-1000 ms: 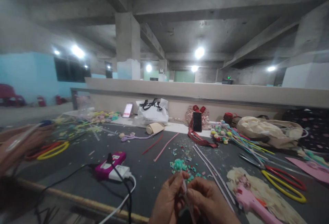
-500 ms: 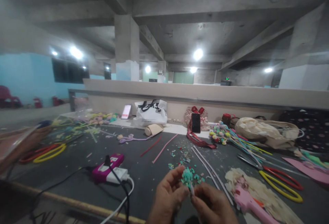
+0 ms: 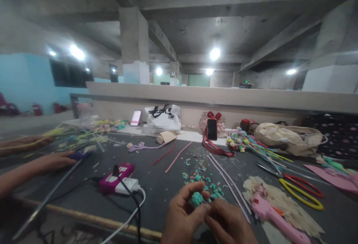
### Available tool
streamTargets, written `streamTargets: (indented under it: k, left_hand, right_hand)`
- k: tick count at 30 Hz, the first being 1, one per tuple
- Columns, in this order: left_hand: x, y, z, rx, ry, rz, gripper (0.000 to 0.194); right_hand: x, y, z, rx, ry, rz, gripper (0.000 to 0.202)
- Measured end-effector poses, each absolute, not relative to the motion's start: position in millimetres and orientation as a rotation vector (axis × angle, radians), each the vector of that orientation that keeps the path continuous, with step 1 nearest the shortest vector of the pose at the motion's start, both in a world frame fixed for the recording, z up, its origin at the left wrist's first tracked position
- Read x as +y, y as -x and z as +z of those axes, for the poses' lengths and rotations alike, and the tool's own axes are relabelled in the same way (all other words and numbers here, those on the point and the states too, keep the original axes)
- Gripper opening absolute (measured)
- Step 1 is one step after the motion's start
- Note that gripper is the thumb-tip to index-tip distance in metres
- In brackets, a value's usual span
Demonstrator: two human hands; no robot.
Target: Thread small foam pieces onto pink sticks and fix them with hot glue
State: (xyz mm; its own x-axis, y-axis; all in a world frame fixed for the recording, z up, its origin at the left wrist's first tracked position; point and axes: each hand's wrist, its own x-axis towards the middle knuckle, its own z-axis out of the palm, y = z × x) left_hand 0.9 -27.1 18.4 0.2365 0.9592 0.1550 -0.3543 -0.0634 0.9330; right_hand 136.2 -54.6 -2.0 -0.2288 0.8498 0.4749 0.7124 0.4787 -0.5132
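At the bottom centre, my left hand (image 3: 183, 214) has its thumb and fingers closed round a small, bumpy turquoise flower (image 3: 197, 198). My right hand (image 3: 231, 221) is pinched beside it, its fingertips close to my left thumb; what lies between them is hidden. Just beyond my hands, small turquoise pieces (image 3: 215, 191) are scattered on the dark table, with some red ones among them. To the right of these are long pale lilac stems (image 3: 228, 184). A pink glue gun (image 3: 268, 212) rests on crumpled cream material (image 3: 293, 206) to the right of my right hand.
Scissors (image 3: 303, 191) with red and yellow handles lie at right. A magenta power block (image 3: 117, 177) with cables is at left. Another person's hands (image 3: 56, 162) reach in from the left. Behind stand a white bag (image 3: 163, 119), a phone (image 3: 212, 129) and bundled flowers (image 3: 237, 140).
My left hand has tilted the turquoise flower, and its stem no longer shows. The other person's hands and arms have come further in at left, and the scissors there are no longer visible.
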Motion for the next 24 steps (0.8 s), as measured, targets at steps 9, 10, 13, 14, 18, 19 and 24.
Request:
streamTargets:
  k: [9,10,13,14,18,19,24]
  left_hand:
    - [-23,0,13,0.820,-1.219,1.197,0.032]
    - [-22,0,13,0.808,-1.215,1.200,0.035]
    - [-18,0,10,0.746,-1.158,1.264,0.054]
    - [-16,0,9,0.723,-1.128,1.288,0.058]
    - [-11,4,3,0.690,-1.045,1.089,0.032]
    - [-11,5,2,0.700,-1.036,1.016,0.027]
    - [-16,6,2,0.668,-0.957,1.021,0.027]
  right_hand:
    - [-56,-135,-1,-1.999,1.282,0.323,0.008]
    - [-56,-136,-2,-1.985,1.287,0.341,0.009]
    - [-57,-135,-1,-1.877,1.329,0.440,0.012]
    - [-57,-134,0,-1.821,1.336,0.494,0.013]
    - [-56,-126,5,-1.663,1.218,0.741,0.017]
    - [-56,-123,6,-1.651,1.187,0.761,0.018]
    - [-53,-111,4,-1.622,1.213,0.707,0.019]
